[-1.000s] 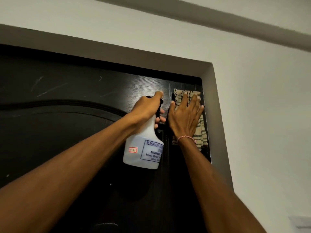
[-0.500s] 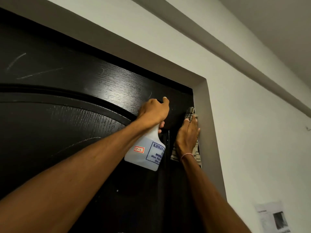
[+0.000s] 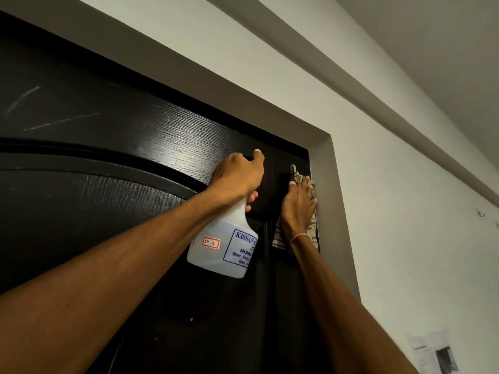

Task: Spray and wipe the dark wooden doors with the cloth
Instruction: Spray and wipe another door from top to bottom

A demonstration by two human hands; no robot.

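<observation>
The dark wooden door point(image 3: 108, 201) fills the left and centre, with chalky scratch marks at its upper left. My left hand point(image 3: 239, 175) grips the head of a white spray bottle point(image 3: 224, 247) with a blue-printed label, held up against the door near its top right. My right hand point(image 3: 297, 209) presses a beige striped cloth point(image 3: 294, 175) flat on the narrow dark strip at the door's right edge, next to the frame. Most of the cloth is hidden under the palm; its ends show above the fingers and below the wrist.
A grey door frame point(image 3: 337, 206) borders the door on the top and right. White wall point(image 3: 418, 225) stretches to the right, with a paper notice point(image 3: 434, 352) stuck low on it. A ceiling beam point(image 3: 351, 76) runs overhead.
The view has swung left and closer to the door. My right hand with the cloth has slid toward the frame edge, and the cloth looks narrower. The bottle stays raised in my left hand.
</observation>
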